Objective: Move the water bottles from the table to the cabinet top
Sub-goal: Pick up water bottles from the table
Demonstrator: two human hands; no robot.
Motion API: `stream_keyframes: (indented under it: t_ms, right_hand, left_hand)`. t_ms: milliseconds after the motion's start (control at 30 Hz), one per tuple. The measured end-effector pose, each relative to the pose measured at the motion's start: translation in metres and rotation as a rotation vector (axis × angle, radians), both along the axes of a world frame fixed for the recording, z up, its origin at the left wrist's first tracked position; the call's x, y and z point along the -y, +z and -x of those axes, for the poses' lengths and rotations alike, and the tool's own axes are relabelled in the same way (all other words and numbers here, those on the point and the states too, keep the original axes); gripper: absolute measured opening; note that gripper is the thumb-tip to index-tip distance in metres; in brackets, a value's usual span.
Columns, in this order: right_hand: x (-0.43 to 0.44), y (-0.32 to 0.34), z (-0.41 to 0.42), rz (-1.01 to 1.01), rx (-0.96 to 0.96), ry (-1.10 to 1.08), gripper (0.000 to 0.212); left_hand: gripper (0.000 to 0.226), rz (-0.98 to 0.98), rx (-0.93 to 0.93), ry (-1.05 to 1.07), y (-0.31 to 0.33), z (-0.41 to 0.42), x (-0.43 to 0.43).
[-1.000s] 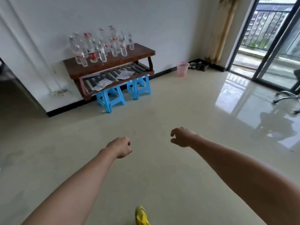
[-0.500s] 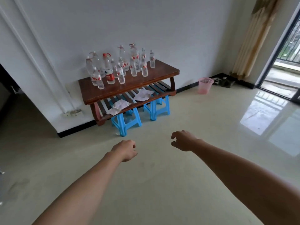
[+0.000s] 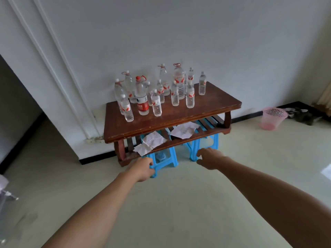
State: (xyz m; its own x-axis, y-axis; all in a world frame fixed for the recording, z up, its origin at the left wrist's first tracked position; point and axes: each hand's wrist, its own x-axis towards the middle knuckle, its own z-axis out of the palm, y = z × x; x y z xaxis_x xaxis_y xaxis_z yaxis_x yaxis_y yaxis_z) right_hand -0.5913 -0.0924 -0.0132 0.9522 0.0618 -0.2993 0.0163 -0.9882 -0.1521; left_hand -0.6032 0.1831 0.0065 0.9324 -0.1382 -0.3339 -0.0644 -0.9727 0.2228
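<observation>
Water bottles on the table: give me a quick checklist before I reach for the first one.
1. Hands free: ok. The left hand and right hand hold nothing.
2. Water bottles upright on the table: ok.
3. Hands within reach of a bottle: not ok. Both hang in front of the table's near edge, below its top.
4. Blue stools out of the approach: ok. They stand under the table, though their feet reach its front edge.
5. Space on the cabinet top: cannot tell. No cabinet is in view.
</observation>
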Motion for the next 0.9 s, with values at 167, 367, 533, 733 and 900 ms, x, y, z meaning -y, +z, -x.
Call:
stream_keyframes:
  t_ms: [167, 367, 533, 733, 900]
  right_hand:
    - [-0.025, 0.004, -0.112, -0.036, 0.010, 0.075, 0.037]
    - [-0.055, -0.018, -0.233, -0.040, -0.019, 0.101, 0.026]
    - [-0.052, -0.008, -0.325, -0.072, -0.012, 0.059, 0.031]
    - [-0.018, -0.005, -0.425, -0.080, 0.092, -0.092, 0.024]
    - [0.021, -0.011, -0.508, -0.076, 0.316, -0.155, 0.027]
  left_hand:
    - [0.032, 0.014, -0.012, 0.057, -0.007, -0.097, -0.017]
    - [0.031, 0.023, 0.012, 0.039, -0.024, -0.228, -0.036]
    - [0.031, 0.064, 0.010, 0.011, -0.021, -0.343, -0.040]
    - [0.037, 0.120, 0.165, -0.035, -0.014, -0.457, -0.006]
    - [0.036, 0.160, 0.424, -0.029, -0.023, -0.535, 0.035]
